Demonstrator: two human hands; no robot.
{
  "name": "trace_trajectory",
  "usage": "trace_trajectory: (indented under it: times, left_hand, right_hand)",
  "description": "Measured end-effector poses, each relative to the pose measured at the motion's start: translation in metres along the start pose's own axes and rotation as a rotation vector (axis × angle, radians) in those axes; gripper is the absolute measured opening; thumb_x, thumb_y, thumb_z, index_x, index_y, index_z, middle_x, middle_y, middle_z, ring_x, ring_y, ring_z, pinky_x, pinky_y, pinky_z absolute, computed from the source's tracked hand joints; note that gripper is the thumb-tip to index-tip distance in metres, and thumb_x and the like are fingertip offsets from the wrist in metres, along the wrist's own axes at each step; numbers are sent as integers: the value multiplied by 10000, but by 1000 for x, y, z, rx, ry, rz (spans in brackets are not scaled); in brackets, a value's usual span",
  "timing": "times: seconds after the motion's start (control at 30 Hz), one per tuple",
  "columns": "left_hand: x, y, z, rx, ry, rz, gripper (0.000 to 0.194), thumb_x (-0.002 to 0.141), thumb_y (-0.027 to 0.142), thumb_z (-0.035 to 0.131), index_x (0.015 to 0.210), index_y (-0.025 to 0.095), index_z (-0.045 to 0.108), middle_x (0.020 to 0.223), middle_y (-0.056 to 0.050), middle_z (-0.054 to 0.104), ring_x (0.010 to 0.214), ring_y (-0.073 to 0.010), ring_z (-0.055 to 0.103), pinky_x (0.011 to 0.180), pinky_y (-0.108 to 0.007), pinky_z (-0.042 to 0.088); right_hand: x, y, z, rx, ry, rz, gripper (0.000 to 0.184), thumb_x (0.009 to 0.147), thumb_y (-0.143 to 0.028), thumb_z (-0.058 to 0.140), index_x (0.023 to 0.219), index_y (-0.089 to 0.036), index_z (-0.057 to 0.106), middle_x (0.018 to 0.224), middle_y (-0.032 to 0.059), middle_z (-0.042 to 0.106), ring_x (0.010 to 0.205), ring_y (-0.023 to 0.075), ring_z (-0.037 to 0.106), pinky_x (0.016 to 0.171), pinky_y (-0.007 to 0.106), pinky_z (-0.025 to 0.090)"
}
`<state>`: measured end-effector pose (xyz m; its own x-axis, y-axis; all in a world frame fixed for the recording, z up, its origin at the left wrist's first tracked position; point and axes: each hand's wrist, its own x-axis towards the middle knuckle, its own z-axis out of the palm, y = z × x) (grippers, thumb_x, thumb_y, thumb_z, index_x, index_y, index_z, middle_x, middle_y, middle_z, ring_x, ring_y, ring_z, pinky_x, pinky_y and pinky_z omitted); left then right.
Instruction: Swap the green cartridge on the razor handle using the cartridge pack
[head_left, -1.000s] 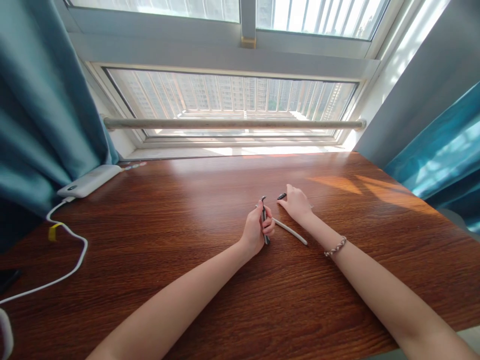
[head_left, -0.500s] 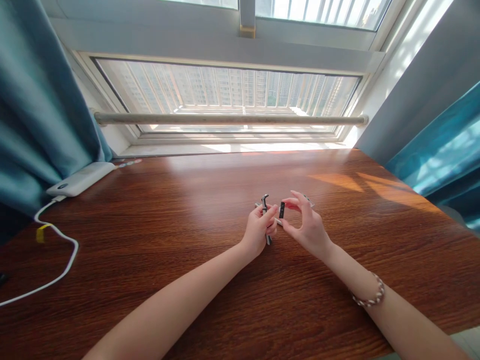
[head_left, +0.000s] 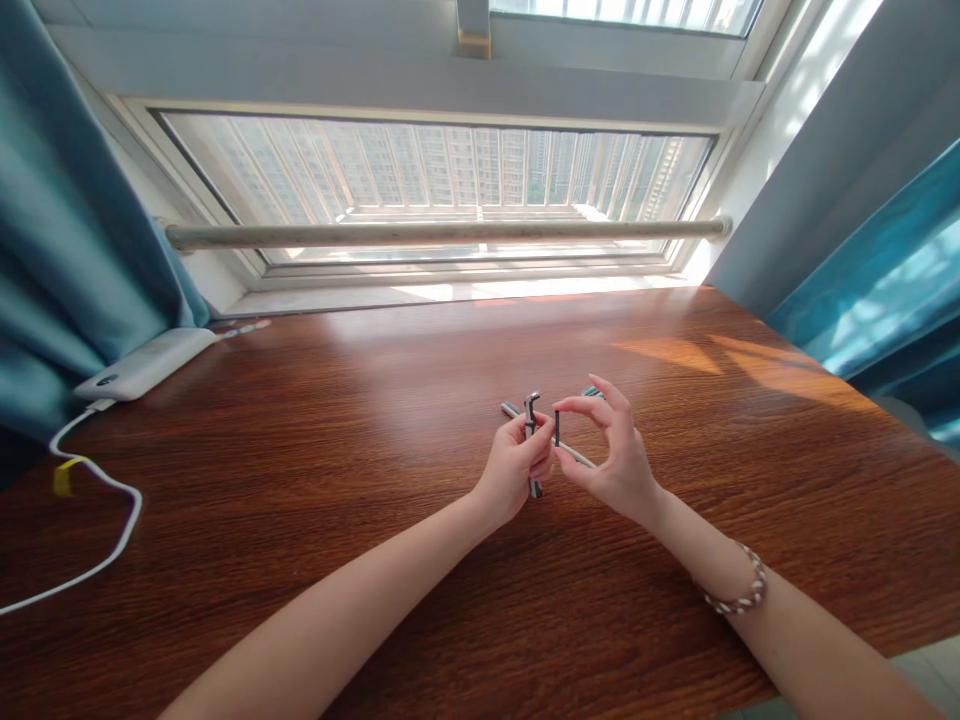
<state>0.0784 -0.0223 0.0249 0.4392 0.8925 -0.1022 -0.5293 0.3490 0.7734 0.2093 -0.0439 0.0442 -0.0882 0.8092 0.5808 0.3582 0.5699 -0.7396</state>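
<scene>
My left hand (head_left: 516,465) is closed around a slim black-and-silver piece (head_left: 530,405) with a hooked upper end; its lower end pokes out below my fingers. My right hand (head_left: 619,450) pinches a small thin black bar (head_left: 557,428) upright between thumb and fingertip, its narrow edge towards me. The bar is close beside the left fingertips; whether it touches them I cannot tell. A pale grey rod (head_left: 576,455) runs slantwise behind both hands, partly hidden; I cannot tell if it is joined to the hooked piece. Behind the right fingers shows a small teal thing (head_left: 592,392), mostly covered.
The brown wooden table (head_left: 360,400) reaches to the window sill. At the far left lies a white power bank (head_left: 150,365) with a white cable (head_left: 135,510) bearing a yellow tag (head_left: 64,478). Blue curtains (head_left: 82,200) hang at both sides, and a rail (head_left: 450,236) crosses the window.
The black bar has turned from its broad face to its narrow edge in my right hand. More of the pale rod shows now. The view has shifted slightly; the left hand keeps its hold.
</scene>
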Motion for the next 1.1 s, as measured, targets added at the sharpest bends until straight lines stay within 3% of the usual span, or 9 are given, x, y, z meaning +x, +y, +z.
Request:
trace_trajectory:
  times: [0.47,0.8,0.93,1.1]
  left_hand:
    - [-3,4,2,-52,-24,-116,280,692,369,649,692,147,477,423,103,251,342,-7,192,359,-145,120]
    - [-4,8,3,-76,-86,-123,262,731,361,602,654,128,508,415,96,231,341,-9,159,354,-160,96]
    - [-3,9,4,-52,-76,-109,259,748,369,583,677,127,523,417,95,231,349,-14,150,359,-160,103]
    - [-4,6,6,132,-86,52,283,793,413,509,828,136,554,485,63,331,408,-44,275,413,-187,209]
  right_hand:
    - [0,3,2,115,-13,12,750,662,-108,630,1279,-260,230,1072,63,547,1015,201,534,938,425,411]
    - [-1,3,0,104,-2,26,741,657,-140,671,1271,-261,275,1069,58,567,1005,199,545,940,415,409]
    - [0,-1,-1,227,61,148,716,616,-172,717,1224,-257,350,1054,48,604,1003,202,560,964,413,385]
    - [9,2,-4,751,141,452,562,690,-309,672,1174,-258,391,1070,55,618,1022,194,567,942,419,405]
